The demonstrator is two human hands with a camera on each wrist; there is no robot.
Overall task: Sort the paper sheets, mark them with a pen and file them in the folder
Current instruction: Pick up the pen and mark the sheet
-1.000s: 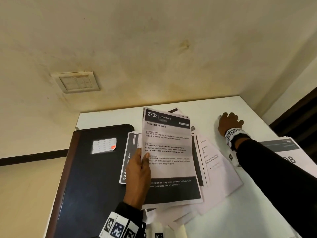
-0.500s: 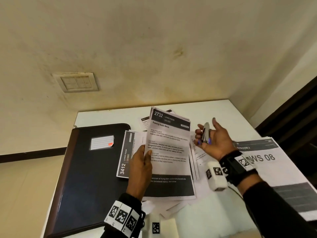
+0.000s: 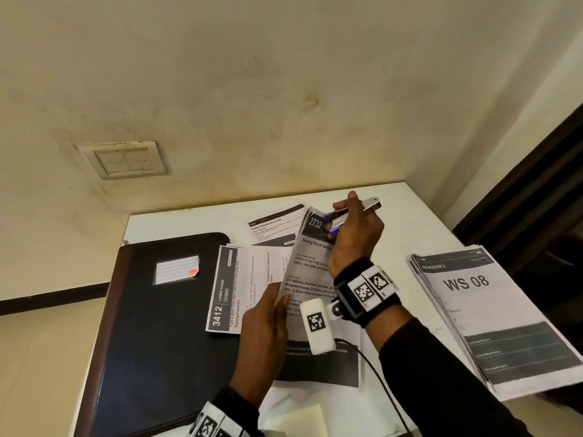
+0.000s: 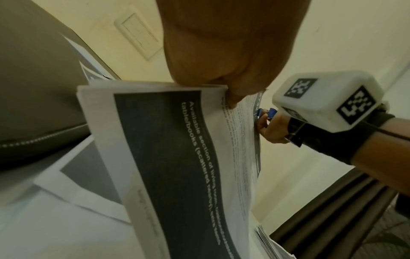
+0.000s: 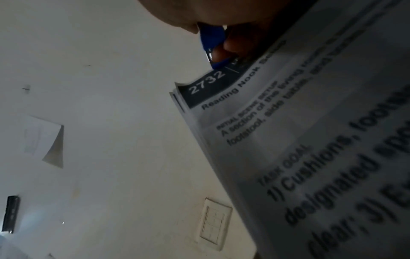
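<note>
My left hand (image 3: pixel 265 323) pinches the left edge of a sheaf of printed sheets (image 3: pixel 310 269) headed "2732", held tilted above the table; the left wrist view shows the thumb on the sheaf (image 4: pixel 166 149). My right hand (image 3: pixel 353 234) grips a small silver and blue stapler (image 3: pixel 369 205) at the sheaf's top edge, next to the "2732" header. The right wrist view shows the blue stapler (image 5: pixel 211 38) right at that corner of the sheaf (image 5: pixel 288 140). A black folder (image 3: pixel 157 326) with a white label lies closed on the left. No pen shows.
A sheet marked "3412" (image 3: pixel 233 288) and other loose sheets lie beside the folder on the white table (image 3: pixel 410 222). A stack headed "WS 08" (image 3: pixel 473 304) overhangs the right edge. A wall with a switch plate (image 3: pixel 126 160) stands behind.
My right hand left the far right of the table, came back holding the stapler, and brought it to the top of the sheaf. The left hand kept its hold.
</note>
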